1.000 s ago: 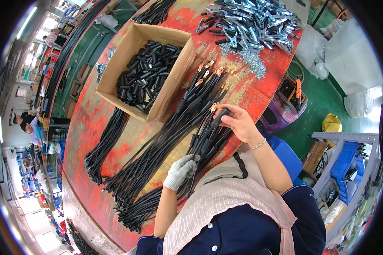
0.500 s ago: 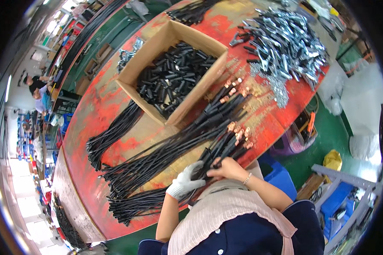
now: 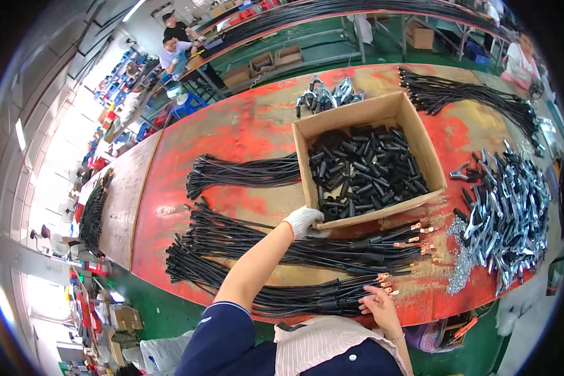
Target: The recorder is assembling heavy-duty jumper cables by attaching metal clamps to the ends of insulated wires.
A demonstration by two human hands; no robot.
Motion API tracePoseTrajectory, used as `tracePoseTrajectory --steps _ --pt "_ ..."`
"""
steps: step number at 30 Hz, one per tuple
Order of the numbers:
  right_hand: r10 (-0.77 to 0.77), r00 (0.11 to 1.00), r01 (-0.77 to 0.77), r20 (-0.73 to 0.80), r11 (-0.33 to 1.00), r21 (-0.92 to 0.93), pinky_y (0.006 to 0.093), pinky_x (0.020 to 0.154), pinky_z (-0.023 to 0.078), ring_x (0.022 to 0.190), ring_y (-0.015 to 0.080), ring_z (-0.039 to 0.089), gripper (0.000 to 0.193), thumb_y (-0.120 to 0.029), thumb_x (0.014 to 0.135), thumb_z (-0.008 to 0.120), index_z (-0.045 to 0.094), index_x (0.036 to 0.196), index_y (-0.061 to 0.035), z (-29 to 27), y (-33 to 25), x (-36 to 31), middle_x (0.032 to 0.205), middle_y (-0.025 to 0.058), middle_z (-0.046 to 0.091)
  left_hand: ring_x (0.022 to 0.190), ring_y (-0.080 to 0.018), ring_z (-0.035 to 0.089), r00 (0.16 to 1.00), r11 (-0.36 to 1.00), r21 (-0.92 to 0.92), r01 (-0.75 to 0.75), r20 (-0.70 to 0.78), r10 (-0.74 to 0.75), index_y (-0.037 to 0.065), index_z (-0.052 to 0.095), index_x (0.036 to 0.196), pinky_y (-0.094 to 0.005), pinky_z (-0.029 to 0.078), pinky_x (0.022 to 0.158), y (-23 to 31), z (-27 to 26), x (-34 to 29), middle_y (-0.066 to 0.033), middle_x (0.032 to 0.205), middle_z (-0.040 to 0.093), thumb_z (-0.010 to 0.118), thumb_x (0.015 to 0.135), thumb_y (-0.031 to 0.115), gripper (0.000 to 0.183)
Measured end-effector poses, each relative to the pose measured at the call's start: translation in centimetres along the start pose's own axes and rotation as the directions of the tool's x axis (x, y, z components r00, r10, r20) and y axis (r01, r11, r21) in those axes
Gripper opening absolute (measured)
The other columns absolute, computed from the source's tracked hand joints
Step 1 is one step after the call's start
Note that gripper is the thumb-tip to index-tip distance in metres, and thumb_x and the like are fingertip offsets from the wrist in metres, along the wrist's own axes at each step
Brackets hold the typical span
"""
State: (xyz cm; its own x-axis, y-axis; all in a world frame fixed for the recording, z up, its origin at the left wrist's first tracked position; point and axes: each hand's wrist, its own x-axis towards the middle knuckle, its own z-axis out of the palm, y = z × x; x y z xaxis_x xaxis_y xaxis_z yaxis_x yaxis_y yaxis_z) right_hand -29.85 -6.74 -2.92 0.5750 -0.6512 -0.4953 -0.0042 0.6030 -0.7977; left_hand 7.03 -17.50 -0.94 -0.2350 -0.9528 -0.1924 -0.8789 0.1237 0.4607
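My left hand (image 3: 304, 222), in a white glove, grips the near left corner of an open cardboard box (image 3: 357, 119). Inside the box lies a heap of short black sleeves (image 3: 370, 169). Bare and with its fingers apart, my right hand (image 3: 380, 307) is just beside the copper lugs (image 3: 385, 277) on the ends of the nearest bundle of black cables (image 3: 307, 299); it holds nothing that I can see. A second cable bundle (image 3: 244, 243) with copper ends runs between that one and the box, passing under my left forearm.
Metal clamps (image 3: 511, 219) are piled on the right, beside small metal pieces (image 3: 459, 269). More clamps (image 3: 329, 97) lie behind the box. Other cable bundles rest left of it (image 3: 244, 174) and far right (image 3: 470, 94). Co-workers (image 3: 177, 53) are at a bench beyond the red table (image 3: 169, 207).
My left hand has left the nearest cable bundle and taken hold of the box corner. My right hand has let go of the cables and opened. The view has turned leftward.
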Motion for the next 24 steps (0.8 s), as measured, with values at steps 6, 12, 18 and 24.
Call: tracePoseTrajectory --steps 6,12,18,24 --pt "-0.291 0.932 0.323 -0.217 0.937 0.135 0.0360 0.092 0.050 0.115 0.0275 0.055 0.086 -0.005 0.093 0.057 -0.002 0.154 -0.0179 2.8 -5.6 5.5 0.152 0.0209 0.023 0.078 -0.0413 0.061 0.978 0.992 -0.074 0.099 -0.178 -0.111 0.005 0.067 0.079 -0.0417 0.051 0.070 4.0 1.2 -4.0 -0.0205 0.077 0.063 0.076 0.078 0.034 0.030" --pt "-0.473 0.877 0.476 -0.090 0.879 0.023 0.0408 0.106 0.037 0.134 0.0343 0.038 0.090 -0.007 0.092 0.058 -0.005 0.155 -0.0232 7.5 -10.9 8.2 0.160 0.0127 0.006 0.091 -0.0243 0.061 0.821 -0.367 -0.928 -0.063 0.161 -0.549 0.006 0.048 0.119 -0.0445 0.060 0.080 4.4 1.4 -8.4 -0.0075 0.100 0.054 0.059 0.081 -0.001 0.040" --pt "-0.597 0.773 0.634 0.215 0.715 -0.295 0.0468 0.112 0.028 0.143 0.0343 0.024 0.088 -0.025 0.089 0.065 0.008 0.155 -0.0168 21.2 -11.0 9.7 0.160 0.0120 0.008 0.094 -0.0239 0.061 0.739 -0.371 -0.862 -0.346 -0.007 -0.674 0.002 0.050 0.119 -0.0470 0.058 0.084 -1.1 -3.5 -20.9 -0.0083 0.105 0.055 0.057 0.083 0.000 0.036" --pt "-0.475 0.831 0.537 0.289 0.821 -0.193 0.0343 0.095 0.045 0.127 0.0290 0.047 0.078 -0.014 0.090 0.063 0.018 0.153 -0.0129 33.7 -4.1 11.6 0.153 0.0155 0.027 0.095 -0.0309 0.063 0.490 -0.226 -0.799 -0.557 -0.097 -0.866 0.000 0.051 0.111 -0.0493 0.059 0.079 -12.1 -8.4 -38.5 -0.0138 0.103 0.058 0.057 0.086 -0.002 0.025"
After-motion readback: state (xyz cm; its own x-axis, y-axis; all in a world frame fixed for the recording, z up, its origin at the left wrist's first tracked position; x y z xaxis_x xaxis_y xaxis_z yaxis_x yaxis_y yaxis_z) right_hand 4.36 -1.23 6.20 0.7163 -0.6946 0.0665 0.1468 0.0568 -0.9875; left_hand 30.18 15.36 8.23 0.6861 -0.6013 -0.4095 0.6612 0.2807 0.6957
